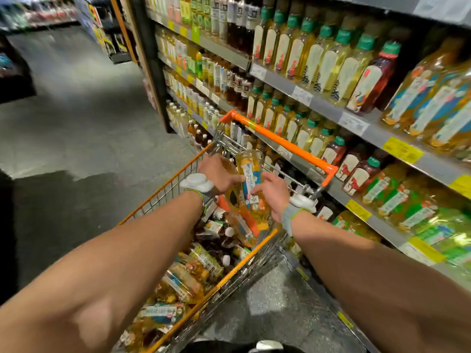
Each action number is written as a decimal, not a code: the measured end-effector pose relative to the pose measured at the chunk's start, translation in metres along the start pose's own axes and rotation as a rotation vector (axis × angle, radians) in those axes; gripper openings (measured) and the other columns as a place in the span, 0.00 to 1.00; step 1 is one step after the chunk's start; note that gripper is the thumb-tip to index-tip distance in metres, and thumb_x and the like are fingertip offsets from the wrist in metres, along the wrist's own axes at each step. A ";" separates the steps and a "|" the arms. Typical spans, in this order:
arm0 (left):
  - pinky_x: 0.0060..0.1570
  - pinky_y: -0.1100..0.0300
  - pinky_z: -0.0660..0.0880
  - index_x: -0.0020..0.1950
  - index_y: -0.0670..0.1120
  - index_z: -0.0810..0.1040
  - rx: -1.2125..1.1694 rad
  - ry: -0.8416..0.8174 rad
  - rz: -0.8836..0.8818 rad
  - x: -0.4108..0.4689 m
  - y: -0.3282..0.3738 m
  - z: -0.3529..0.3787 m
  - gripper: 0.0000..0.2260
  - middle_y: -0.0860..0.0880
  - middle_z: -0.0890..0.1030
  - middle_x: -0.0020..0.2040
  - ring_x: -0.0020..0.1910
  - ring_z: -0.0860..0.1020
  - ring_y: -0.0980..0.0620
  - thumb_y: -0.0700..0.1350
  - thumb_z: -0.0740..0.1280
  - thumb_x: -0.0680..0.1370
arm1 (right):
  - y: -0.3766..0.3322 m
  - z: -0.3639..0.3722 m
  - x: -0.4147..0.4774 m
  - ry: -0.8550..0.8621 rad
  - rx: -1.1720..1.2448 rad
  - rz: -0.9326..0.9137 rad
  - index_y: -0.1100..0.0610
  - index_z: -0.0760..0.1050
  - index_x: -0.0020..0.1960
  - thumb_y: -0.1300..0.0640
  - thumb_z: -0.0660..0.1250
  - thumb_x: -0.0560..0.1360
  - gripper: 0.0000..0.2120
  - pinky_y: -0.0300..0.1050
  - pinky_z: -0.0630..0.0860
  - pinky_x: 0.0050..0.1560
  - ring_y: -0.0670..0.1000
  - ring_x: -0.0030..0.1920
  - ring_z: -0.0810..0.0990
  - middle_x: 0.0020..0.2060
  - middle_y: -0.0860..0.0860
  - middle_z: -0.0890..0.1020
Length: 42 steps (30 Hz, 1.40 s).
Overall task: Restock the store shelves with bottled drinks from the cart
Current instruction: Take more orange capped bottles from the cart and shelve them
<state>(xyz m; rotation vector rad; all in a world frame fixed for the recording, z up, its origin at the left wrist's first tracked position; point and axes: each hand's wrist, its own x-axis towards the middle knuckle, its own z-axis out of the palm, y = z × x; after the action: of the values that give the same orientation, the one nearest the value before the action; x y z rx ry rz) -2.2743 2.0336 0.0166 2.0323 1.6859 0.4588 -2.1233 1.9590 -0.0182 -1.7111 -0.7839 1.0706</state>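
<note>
Over the orange wire cart (pixel 163 189) I hold a yellow tea bottle (pixel 251 174) with a white and blue label, its base pointing away from me. My right hand (pixel 274 193) grips its lower label part. My left hand (pixel 219 174) is curled round another amber bottle (pixel 230 169) just left of it, thumb touching the yellow bottle. The cart holds several more bottled drinks (pixel 204 263) lying in a heap. The shelves (pixel 318 103) on the right are packed with rows of similar bottles.
The cart's orange handle bar (pixel 280 141) lies close against the shelf fronts. Yellow and white price tags line the shelf edges. A grey aisle floor (pixel 76 110) stretches to the left, with other shelving far back.
</note>
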 end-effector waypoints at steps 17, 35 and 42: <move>0.63 0.49 0.73 0.62 0.43 0.80 -0.030 0.055 0.444 -0.020 0.177 0.022 0.40 0.42 0.79 0.59 0.62 0.75 0.41 0.69 0.78 0.61 | -0.031 -0.140 -0.057 0.530 0.098 -0.197 0.54 0.80 0.53 0.47 0.77 0.72 0.15 0.43 0.77 0.39 0.55 0.51 0.83 0.51 0.56 0.85; 0.50 0.56 0.63 0.57 0.50 0.75 -0.263 -0.137 0.730 -0.053 0.232 0.087 0.28 0.51 0.67 0.54 0.58 0.69 0.42 0.60 0.81 0.65 | 0.000 -0.185 -0.109 0.688 0.325 -0.053 0.52 0.64 0.66 0.55 0.70 0.80 0.20 0.50 0.83 0.31 0.61 0.41 0.87 0.60 0.54 0.78; 0.59 0.50 0.74 0.59 0.53 0.74 -0.510 -0.232 0.344 -0.057 0.264 0.091 0.29 0.46 0.75 0.62 0.59 0.76 0.41 0.63 0.79 0.65 | -0.012 -0.217 -0.117 0.850 0.484 -0.119 0.46 0.68 0.62 0.58 0.67 0.78 0.16 0.51 0.84 0.36 0.64 0.51 0.84 0.60 0.50 0.77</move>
<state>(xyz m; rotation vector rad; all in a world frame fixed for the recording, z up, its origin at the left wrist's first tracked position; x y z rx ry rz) -2.0186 1.9268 0.0853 1.8946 0.9598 0.6596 -1.9745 1.7817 0.0681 -1.4659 -0.0632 0.3245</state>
